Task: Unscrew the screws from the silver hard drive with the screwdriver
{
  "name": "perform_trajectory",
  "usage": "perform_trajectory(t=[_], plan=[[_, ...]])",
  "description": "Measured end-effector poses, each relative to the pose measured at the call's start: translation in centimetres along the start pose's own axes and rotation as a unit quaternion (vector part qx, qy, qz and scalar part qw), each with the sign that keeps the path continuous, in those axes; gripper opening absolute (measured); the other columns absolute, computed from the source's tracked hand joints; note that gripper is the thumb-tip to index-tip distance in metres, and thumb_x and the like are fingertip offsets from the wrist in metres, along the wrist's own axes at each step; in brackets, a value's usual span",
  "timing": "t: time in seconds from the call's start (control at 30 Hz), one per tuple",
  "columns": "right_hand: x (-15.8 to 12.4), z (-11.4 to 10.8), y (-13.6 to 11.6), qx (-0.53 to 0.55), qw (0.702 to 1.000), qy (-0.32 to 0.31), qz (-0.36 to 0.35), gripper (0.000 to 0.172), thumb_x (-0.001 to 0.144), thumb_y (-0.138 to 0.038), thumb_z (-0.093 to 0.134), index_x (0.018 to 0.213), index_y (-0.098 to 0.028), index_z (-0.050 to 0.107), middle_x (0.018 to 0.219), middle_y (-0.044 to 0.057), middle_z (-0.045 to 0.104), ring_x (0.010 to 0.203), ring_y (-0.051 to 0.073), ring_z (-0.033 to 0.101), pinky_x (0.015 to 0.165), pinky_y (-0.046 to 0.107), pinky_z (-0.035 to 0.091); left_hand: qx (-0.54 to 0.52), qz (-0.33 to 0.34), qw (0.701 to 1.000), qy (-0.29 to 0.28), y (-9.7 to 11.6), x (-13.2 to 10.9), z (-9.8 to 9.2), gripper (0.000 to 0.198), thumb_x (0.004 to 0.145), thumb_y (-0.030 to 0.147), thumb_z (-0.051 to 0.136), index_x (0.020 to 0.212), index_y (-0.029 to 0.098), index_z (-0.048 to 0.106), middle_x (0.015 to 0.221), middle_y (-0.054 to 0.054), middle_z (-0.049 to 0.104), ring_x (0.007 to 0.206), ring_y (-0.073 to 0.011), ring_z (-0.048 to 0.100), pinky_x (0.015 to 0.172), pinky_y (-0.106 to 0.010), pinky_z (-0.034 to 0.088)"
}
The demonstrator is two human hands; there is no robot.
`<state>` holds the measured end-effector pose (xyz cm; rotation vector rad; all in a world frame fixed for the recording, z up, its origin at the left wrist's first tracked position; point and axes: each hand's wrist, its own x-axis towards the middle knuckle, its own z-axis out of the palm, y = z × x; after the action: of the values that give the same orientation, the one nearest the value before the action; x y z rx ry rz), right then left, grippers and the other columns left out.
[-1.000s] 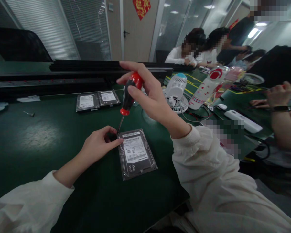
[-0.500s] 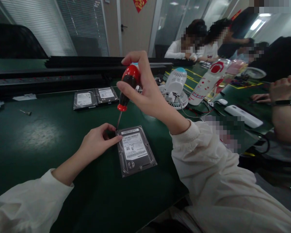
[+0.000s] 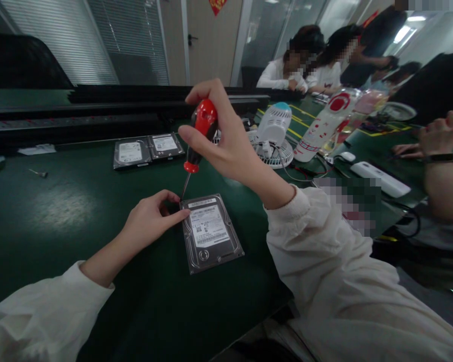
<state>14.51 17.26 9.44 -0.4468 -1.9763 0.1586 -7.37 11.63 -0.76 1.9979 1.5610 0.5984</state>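
Note:
A silver hard drive (image 3: 210, 233) with a white label lies flat on the dark green table (image 3: 53, 211). My right hand (image 3: 226, 138) is closed round a red and black screwdriver (image 3: 196, 143), held nearly upright with its tip at the drive's far left corner. My left hand (image 3: 151, 218) rests on the table beside that corner, fingers curled and pinched against the drive's edge by the screwdriver tip.
Two more hard drives (image 3: 147, 149) lie side by side farther back. A small white fan (image 3: 274, 141), a white and red bottle (image 3: 322, 128) and a white remote-like device (image 3: 379, 180) stand to the right. Another person's forearm (image 3: 440, 171) reaches in at far right. A small screw (image 3: 38, 173) lies far left.
My right hand and the screwdriver have turned slightly while the tip stays at the drive's corner. The view has shifted a little. My left hand stays in place.

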Motion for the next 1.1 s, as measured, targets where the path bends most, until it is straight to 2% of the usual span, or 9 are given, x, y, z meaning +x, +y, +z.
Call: perform_trajectory(t=[0.1,0.17,0.3,0.5,0.6,0.7,0.87,1.03,1.1], plan=[[-0.1,-0.18,0.07,0.053,0.997,-0.05,0.019,0.034,0.1,-0.039,0.049,0.129,-0.022,0.044,0.124,0.007,0.063,0.118,0.017,0.062,0.11,0.033,0.054,-0.008,0.005,1.0,0.001,-0.01,0.03,0.02,0.053,0.078,0.072,0.067,0.101,0.025,0.068,0.079,-0.001,0.069,0.067,-0.0216,0.061,0.061,-0.032,0.042],[-0.12,-0.32,-0.03,0.049,0.996,-0.062,0.046,0.034,0.1,-0.041,0.046,0.13,-0.024,0.045,0.126,0.005,0.064,0.12,0.017,0.063,0.107,0.033,0.056,-0.011,0.006,1.0,0.002,-0.05,0.02,0.02,0.053,0.077,0.072,0.068,0.101,0.025,0.068,0.079,-0.001,0.069,0.067,-0.0217,0.061,0.061,-0.032,0.042],[0.0,-0.46,-0.57,-0.012,0.999,-0.026,0.04,0.038,0.099,-0.055,0.052,0.117,-0.022,0.055,0.122,0.0,0.065,0.116,0.014,0.063,0.105,0.029,0.053,-0.014,0.003,1.0,0.003,-0.14,-0.01,0.05,0.051,0.078,0.071,0.069,0.1,0.025,0.068,0.078,0.0,0.067,0.066,-0.0212,0.06,0.06,-0.033,0.042],[-0.04,-0.44,-0.65,0.009,0.996,-0.057,0.064,0.044,0.101,-0.049,0.045,0.135,-0.022,0.049,0.13,0.005,0.064,0.121,0.018,0.066,0.107,0.037,0.056,-0.03,0.011,0.999,0.001,-0.29,-0.04,0.2,0.052,0.078,0.072,0.069,0.101,0.025,0.067,0.077,0.001,0.067,0.066,-0.0211,0.059,0.06,-0.033,0.041],[0.03,-0.45,-0.64,-0.016,0.998,-0.041,0.047,0.046,0.099,-0.055,0.042,0.13,-0.024,0.056,0.132,-0.001,0.064,0.125,0.018,0.063,0.105,0.036,0.053,-0.023,0.004,1.0,-0.001,-0.23,-0.05,0.16,0.053,0.077,0.073,0.069,0.101,0.025,0.067,0.074,0.001,0.066,0.066,-0.0218,0.06,0.061,-0.033,0.041],[0.12,-0.46,-0.74,-0.021,0.999,-0.023,0.028,0.046,0.095,-0.06,0.051,0.122,-0.025,0.06,0.125,-0.005,0.065,0.123,0.017,0.062,0.106,0.032,0.051,-0.019,-0.001,1.0,-0.003,-0.14,-0.03,0.11,0.054,0.077,0.073,0.069,0.101,0.024,0.067,0.074,0.001,0.066,0.066,-0.0221,0.06,0.06,-0.033,0.041],[0.04,-0.52,-0.79,0.048,0.995,-0.068,0.054,0.042,0.103,-0.044,0.042,0.134,-0.017,0.047,0.119,0.005,0.064,0.115,0.017,0.064,0.105,0.036,0.057,-0.024,0.004,1.0,-0.003,-0.19,-0.05,0.09,0.054,0.078,0.073,0.068,0.101,0.024,0.067,0.079,0.0,0.068,0.068,-0.0222,0.061,0.061,-0.033,0.041],[0.08,-0.69,-0.86,0.008,0.998,-0.051,0.037,0.031,0.101,-0.038,0.052,0.123,-0.016,0.052,0.124,0.002,0.06,0.118,0.015,0.061,0.111,0.034,0.051,-0.021,0.006,1.0,-0.002,-0.31,-0.05,0.14,0.055,0.077,0.072,0.068,0.102,0.024,0.068,0.08,-0.001,0.069,0.068,-0.0224,0.061,0.062,-0.035,0.042],[0.11,-0.8,-0.85,0.005,0.997,-0.067,0.04,0.031,0.103,-0.036,0.048,0.127,-0.016,0.049,0.125,0.002,0.06,0.116,0.014,0.061,0.109,0.034,0.051,-0.024,0.006,1.0,-0.002,-0.35,0.0,0.18,0.056,0.077,0.073,0.068,0.103,0.024,0.068,0.081,-0.001,0.07,0.069,-0.0227,0.062,0.062,-0.035,0.042]])
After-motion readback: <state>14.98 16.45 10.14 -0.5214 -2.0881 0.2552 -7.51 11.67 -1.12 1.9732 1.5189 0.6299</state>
